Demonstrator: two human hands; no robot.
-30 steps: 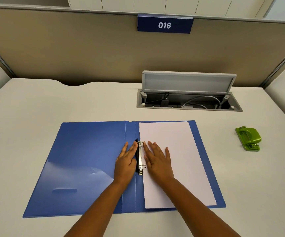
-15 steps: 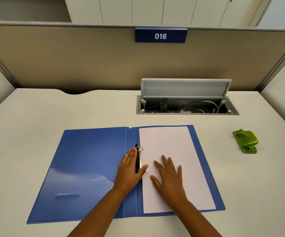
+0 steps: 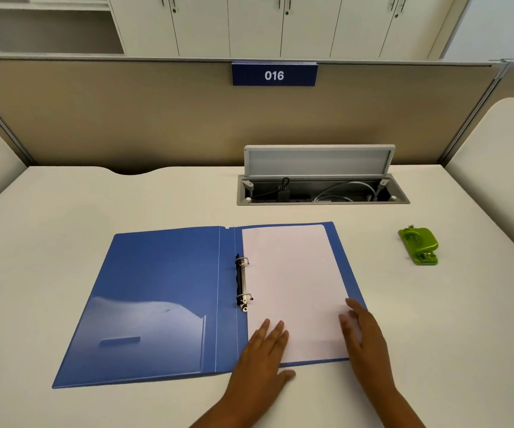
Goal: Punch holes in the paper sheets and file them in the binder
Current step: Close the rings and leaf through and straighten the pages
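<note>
A blue binder (image 3: 163, 291) lies open flat on the desk. White paper sheets (image 3: 292, 285) rest on its right half, threaded on the two metal rings (image 3: 243, 284) at the spine. My left hand (image 3: 262, 356) lies flat, fingers apart, on the lower left corner of the sheets and the binder's front edge. My right hand (image 3: 363, 338) rests flat at the sheets' lower right edge, over the cover's rim. Neither hand holds anything. A green hole punch (image 3: 419, 246) sits on the desk far right of the binder.
An open cable box (image 3: 320, 186) with its grey lid raised and wires inside is set into the desk behind the binder. A beige partition with a blue sign "016" (image 3: 274, 75) bounds the back; side panels stand left and right.
Both hands have slid from the rings toward me: the left to the sheets' lower left corner, the right to their lower right edge. The rings now show uncovered. The camera has tilted up.
</note>
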